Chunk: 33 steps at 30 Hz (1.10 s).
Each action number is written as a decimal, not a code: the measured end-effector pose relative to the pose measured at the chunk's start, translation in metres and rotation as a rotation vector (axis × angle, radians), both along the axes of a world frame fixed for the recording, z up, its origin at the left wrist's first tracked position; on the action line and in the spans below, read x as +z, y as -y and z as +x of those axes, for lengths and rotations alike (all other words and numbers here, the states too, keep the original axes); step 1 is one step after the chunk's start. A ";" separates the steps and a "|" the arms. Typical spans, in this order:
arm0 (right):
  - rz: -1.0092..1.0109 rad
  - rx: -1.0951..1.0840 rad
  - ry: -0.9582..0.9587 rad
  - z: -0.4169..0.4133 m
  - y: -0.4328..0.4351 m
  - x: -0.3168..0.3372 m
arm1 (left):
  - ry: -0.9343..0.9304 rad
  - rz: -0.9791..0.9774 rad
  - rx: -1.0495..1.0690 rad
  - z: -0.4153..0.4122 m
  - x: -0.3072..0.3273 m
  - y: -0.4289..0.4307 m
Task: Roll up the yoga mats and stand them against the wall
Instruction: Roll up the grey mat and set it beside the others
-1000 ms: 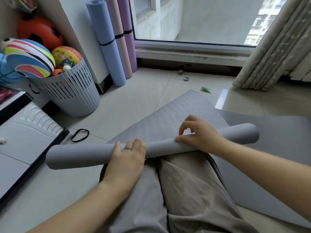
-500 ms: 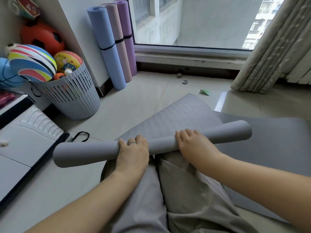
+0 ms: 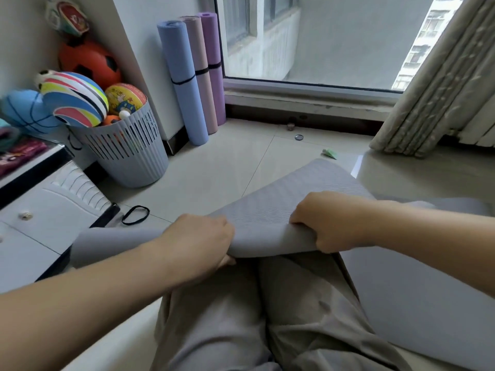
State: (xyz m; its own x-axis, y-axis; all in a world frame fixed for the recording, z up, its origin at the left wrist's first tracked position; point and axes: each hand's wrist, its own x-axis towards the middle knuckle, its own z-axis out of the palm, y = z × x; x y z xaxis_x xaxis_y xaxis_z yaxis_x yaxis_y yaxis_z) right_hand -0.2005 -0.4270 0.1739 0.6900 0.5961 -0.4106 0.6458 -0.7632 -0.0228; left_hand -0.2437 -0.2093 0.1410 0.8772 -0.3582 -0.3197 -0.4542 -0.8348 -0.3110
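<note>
A grey yoga mat (image 3: 270, 210) lies partly rolled across my lap, its ribbed unrolled part stretching away over the tiled floor. My left hand (image 3: 199, 238) is curled over the roll left of centre. My right hand (image 3: 325, 222) grips the roll further right, fingers tucked under its edge. The roll's left end (image 3: 88, 246) sticks out past my left arm. Three rolled mats stand against the wall by the window: a blue mat (image 3: 182, 76), a pink mat (image 3: 199, 73) and a purple mat (image 3: 213, 65), each bound with a black band.
A grey slatted basket (image 3: 128, 153) full of balls stands at the left by the wall. A white drawer unit (image 3: 40, 218) is at the near left. A black elastic band (image 3: 135, 215) lies on the floor beside it. Curtains (image 3: 434, 84) hang at the right.
Both hands moved from resting flat on top of the roll to gripping it with fingers curled under. The roll has advanced away from me and grown thicker. The camera tilted up slightly.
</note>
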 end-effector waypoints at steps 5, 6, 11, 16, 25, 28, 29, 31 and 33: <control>0.014 -0.056 -0.136 -0.012 0.008 -0.031 | -0.196 -0.150 0.044 -0.009 -0.020 0.005; 0.048 -0.074 -0.144 -0.012 0.011 -0.036 | -0.214 -0.190 0.062 -0.011 -0.024 0.003; 0.194 -0.132 -0.189 -0.009 0.028 -0.053 | -0.144 -0.341 0.140 -0.028 -0.038 -0.002; 0.331 -0.223 -0.296 -0.001 0.038 -0.049 | -0.085 -0.380 0.192 -0.031 -0.041 -0.006; 0.332 -0.116 -0.192 0.007 0.046 -0.060 | -0.134 -0.489 0.261 -0.021 -0.049 -0.013; 0.310 0.097 0.364 -0.020 0.044 -0.080 | -0.163 -0.476 0.252 -0.013 -0.050 -0.013; 0.298 0.091 0.478 -0.028 0.041 -0.085 | -0.178 -0.471 0.255 -0.009 -0.050 -0.014; 0.320 0.027 0.518 -0.029 0.032 -0.094 | -0.216 -0.472 0.265 -0.002 -0.051 -0.016; 0.366 0.005 0.496 -0.019 0.029 -0.099 | -0.214 -0.463 0.263 0.003 -0.054 -0.018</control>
